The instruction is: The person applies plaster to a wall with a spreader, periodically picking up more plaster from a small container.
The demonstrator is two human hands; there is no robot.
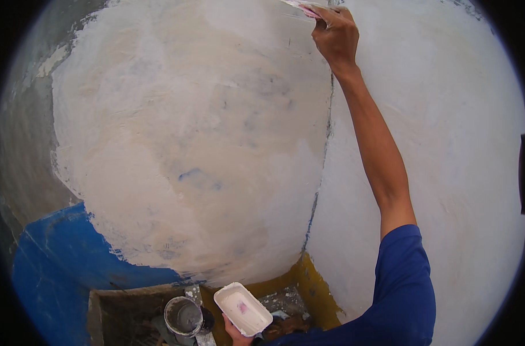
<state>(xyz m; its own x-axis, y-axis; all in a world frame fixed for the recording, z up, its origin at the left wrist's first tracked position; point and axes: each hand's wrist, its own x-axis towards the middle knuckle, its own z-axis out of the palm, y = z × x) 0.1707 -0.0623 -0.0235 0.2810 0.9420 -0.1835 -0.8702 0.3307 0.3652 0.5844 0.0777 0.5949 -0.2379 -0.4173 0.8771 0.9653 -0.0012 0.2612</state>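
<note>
High at the top edge, my right hand (336,37) is closed round a flat pink-and-white putty scraper (308,10) held close to the wall, by the inner corner. Part of the scraper is cut off by the picture's edge. Low in the middle, my left hand (235,333) grips a white rectangular tub (243,309) from below its near left side. Pale putty coats the tub's inside, with a pink smear at its bottom. The wall (158,127) before me carries a patchy whitish coat with grey and blue spots showing through.
A dark bucket (184,316) with grey contents stands left of the tub, by a concrete-edged basin (101,311). Blue paint (66,248) covers the lower left wall; a yellow band (314,288) runs along the bottom corner. At right rises a second white wall (458,144).
</note>
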